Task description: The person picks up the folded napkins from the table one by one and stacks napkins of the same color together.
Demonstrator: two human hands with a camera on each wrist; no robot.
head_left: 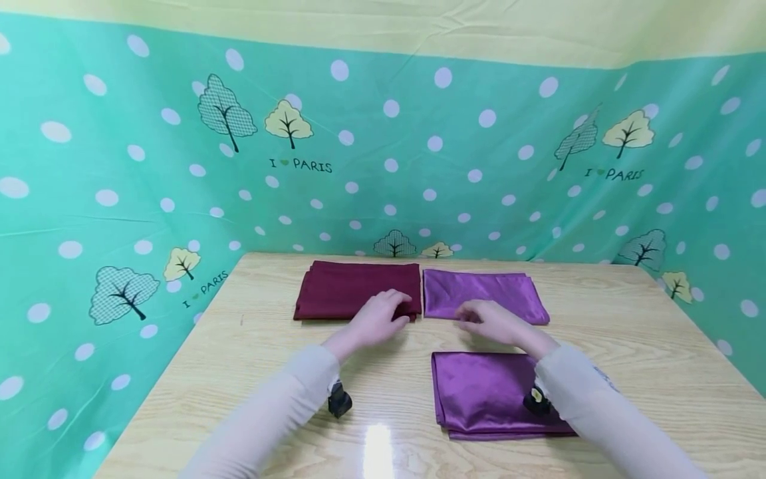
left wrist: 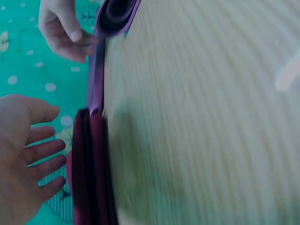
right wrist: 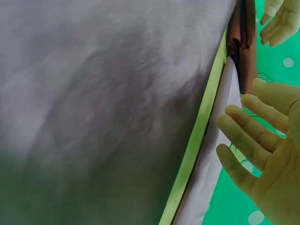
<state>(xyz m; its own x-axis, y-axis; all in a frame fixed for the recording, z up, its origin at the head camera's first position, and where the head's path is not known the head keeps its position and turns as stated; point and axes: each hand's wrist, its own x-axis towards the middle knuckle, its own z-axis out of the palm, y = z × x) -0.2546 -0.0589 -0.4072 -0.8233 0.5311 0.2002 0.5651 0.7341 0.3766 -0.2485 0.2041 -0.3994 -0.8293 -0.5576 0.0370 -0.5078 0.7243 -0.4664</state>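
Observation:
A folded dark red cloth [head_left: 353, 289] lies at the back of the table, and a folded purple cloth [head_left: 485, 289] lies directly to its right. Nearer the front right is a second folded purple cloth [head_left: 485, 392], partly hidden by the right forearm. My left hand [head_left: 377, 318] hovers by the red cloth's front right corner, its fingers loosely spread and holding nothing in the left wrist view. My right hand [head_left: 493, 322] is over the front edge of the back purple cloth. Its fingers [right wrist: 243, 136] are relaxed and apart, with nothing in them.
All the cloths lie on a light wood-grain table [head_left: 251, 372]. A green dotted curtain [head_left: 389, 146] printed with trees hangs behind the table and along both sides. Each wrist carries a small black camera, the left camera [head_left: 339, 399] standing over bare wood.

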